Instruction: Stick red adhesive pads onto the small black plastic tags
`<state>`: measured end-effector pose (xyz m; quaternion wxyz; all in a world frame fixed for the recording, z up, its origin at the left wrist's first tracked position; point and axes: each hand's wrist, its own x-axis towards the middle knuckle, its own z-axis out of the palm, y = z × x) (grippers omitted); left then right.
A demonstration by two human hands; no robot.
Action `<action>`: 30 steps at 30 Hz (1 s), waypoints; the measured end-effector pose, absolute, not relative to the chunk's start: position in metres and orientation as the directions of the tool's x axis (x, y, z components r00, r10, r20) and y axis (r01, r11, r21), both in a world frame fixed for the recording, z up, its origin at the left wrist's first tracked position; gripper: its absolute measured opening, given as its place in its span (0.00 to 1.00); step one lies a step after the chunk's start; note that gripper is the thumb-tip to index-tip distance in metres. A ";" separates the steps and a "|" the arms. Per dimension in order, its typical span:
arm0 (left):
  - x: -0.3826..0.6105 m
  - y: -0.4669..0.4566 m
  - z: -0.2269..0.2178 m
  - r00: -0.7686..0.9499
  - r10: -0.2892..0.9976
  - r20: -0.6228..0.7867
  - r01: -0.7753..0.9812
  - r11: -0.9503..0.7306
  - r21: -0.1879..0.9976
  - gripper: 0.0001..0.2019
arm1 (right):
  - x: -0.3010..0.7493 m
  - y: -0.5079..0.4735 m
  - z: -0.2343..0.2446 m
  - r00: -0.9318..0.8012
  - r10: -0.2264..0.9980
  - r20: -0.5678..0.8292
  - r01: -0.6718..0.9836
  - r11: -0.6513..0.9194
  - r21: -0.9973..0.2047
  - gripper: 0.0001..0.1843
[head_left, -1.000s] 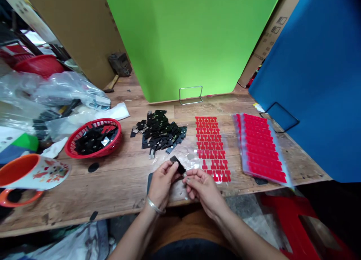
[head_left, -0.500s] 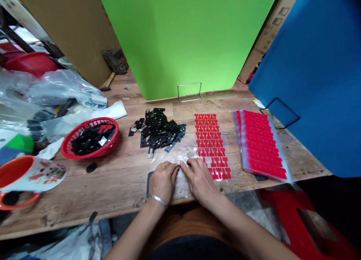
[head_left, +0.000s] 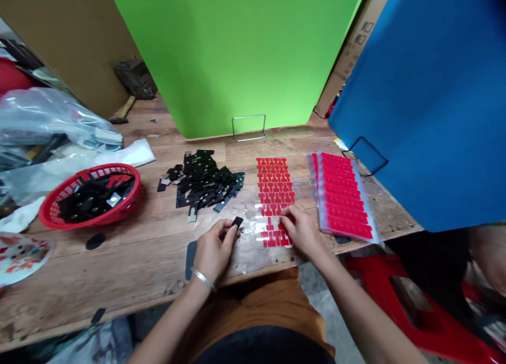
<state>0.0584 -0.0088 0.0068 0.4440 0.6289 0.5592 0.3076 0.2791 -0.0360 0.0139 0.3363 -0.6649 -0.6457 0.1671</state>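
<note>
My left hand (head_left: 215, 248) pinches a small flat black piece (head_left: 237, 222) between thumb and fingers, just above the table. My right hand (head_left: 299, 227) is at the right edge of a clear sheet of red T-shaped stickers (head_left: 274, 182). Its thumb and forefinger close on a red sticker (head_left: 282, 225) in a lower row, partly hidden by the fingers. Gaps show in that row. Beyond my left hand lies a loose heap of black pieces (head_left: 205, 179), some with bare metal ends.
A red basket (head_left: 136, 195) of black pieces stands at left, near a mug (head_left: 23, 256). More red sticker sheets (head_left: 343, 195) lie stacked at right. Green (head_left: 245, 53) and blue (head_left: 427, 116) boards stand behind. A red stool (head_left: 379, 290) is below right.
My hands were together over the small black piece; now they are apart. My right hand has moved onto the red stickers, while the left keeps the piece. The view has shifted right.
</note>
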 end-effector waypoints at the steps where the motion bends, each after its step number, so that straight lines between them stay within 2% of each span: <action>1: 0.065 -0.008 0.008 0.213 0.961 -0.177 0.299 0.109 0.948 0.12 | 0.289 -0.034 0.015 0.108 0.977 0.184 0.765 0.036 -0.643 0.06; 4: 0.087 -0.008 0.012 0.297 0.912 -0.284 0.027 0.289 0.957 0.13 | 0.305 -0.031 0.014 0.092 0.988 0.125 0.804 0.000 -0.594 0.06; 9: 0.121 -0.005 0.012 0.361 0.881 -0.307 -0.088 0.359 0.929 0.14 | 0.306 -0.026 0.004 0.061 0.996 0.070 0.830 -0.011 -0.558 0.05; 16: 0.149 0.004 -0.001 0.418 0.856 -0.303 -0.066 0.362 0.930 0.09 | 0.312 -0.014 -0.001 -0.013 1.000 0.026 0.845 0.025 -0.534 0.06; 23: 0.152 0.009 -0.009 0.431 0.834 -0.344 -0.067 0.410 0.909 0.03 | 0.303 -0.031 -0.003 0.036 0.987 0.157 0.839 0.056 -0.542 0.09; 30: 0.150 0.013 -0.012 0.446 0.808 -0.385 -0.091 0.469 0.878 0.06 | 0.302 -0.030 -0.006 0.060 0.979 0.197 0.843 0.056 -0.535 0.07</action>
